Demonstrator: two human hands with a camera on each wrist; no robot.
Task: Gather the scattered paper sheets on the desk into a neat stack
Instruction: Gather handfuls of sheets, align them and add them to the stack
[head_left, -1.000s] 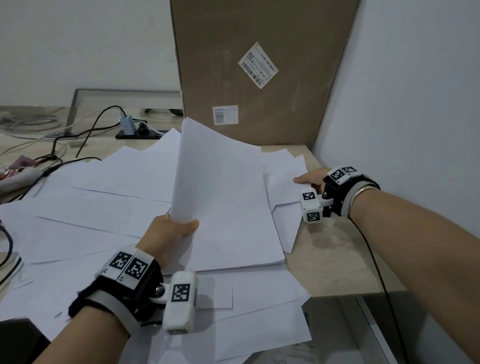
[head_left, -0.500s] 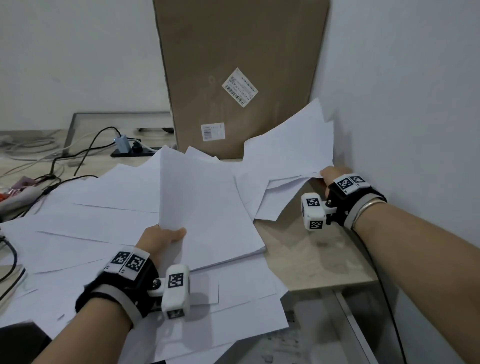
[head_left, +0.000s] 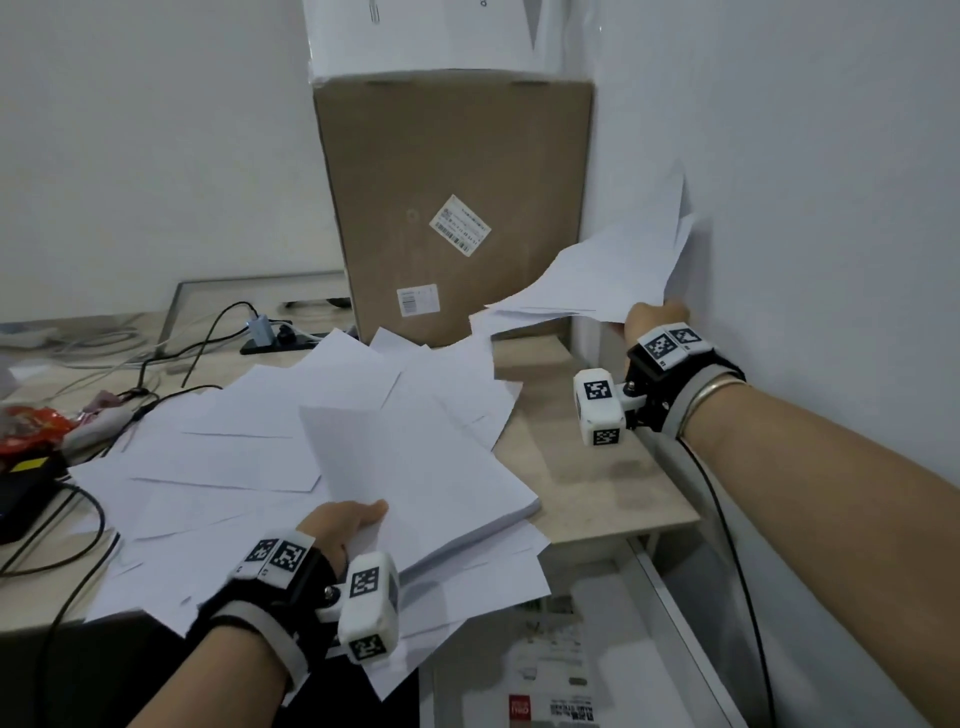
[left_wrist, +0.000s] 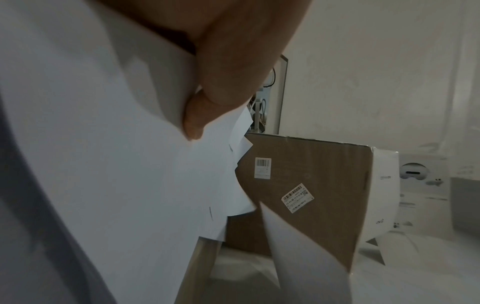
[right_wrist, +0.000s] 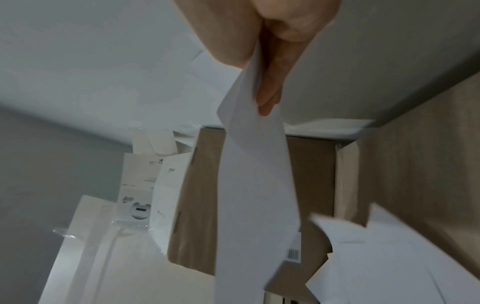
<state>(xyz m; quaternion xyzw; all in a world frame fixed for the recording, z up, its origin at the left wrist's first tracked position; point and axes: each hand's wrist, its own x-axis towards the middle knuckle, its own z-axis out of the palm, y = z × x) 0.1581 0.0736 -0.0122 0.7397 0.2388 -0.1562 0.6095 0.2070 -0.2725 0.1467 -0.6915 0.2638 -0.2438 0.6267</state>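
standing upper centre, a cardboard box backs the desk, bare wood at right. scattered sheets overhang its near edge. left hand pinches a gathered stack; right hand grips raised sheets by the wall.

Head view looks down over the desk; both wrist views, close-up, share the cardboard box.
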